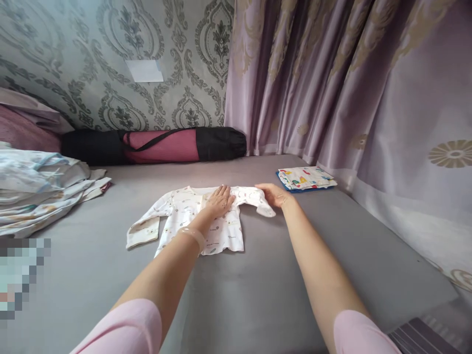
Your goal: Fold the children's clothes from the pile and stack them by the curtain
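Over left on the grey sheet [254, 309], got a messy cloth pile [44, 189]. Mid-scene, got a white printed shirt [184, 211] spread out. Resting left hand [220, 201] flat on it with fingers extended. Got right hand [275, 195] at its right sleeve [252, 195] with fingers bent, can't tell if gripping. Farther right, got folded printed cloth [306, 178].
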Available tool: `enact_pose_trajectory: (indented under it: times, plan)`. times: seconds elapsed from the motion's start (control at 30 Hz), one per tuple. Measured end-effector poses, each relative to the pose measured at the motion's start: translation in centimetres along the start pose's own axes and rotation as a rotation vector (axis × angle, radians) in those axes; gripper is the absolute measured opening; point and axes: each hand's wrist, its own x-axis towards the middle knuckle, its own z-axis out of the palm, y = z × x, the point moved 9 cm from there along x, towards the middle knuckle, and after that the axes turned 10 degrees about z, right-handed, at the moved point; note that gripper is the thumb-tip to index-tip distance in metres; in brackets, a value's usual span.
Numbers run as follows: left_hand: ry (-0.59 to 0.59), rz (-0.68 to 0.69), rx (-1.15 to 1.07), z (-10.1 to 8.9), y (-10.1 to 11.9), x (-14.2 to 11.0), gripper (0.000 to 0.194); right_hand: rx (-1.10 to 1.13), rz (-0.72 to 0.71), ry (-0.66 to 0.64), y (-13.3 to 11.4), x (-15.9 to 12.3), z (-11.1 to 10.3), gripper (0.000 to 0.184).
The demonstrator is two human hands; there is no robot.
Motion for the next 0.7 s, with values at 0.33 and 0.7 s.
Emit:
enact_pose_trajectory:
  times: [0.33,0.7]
  plan:
    - [0.030,0.056,0.044,-0.6,0.7,-0.4,0.053,0.113,-0.109,0.302,2.0,-0.8,-6.5,0.019]
    - [-0.161,0.004,0.052,0.3,0.9,-0.4,0.074,-0.105,-0.087,0.558,2.3,-2.7,-10.6,0.014]
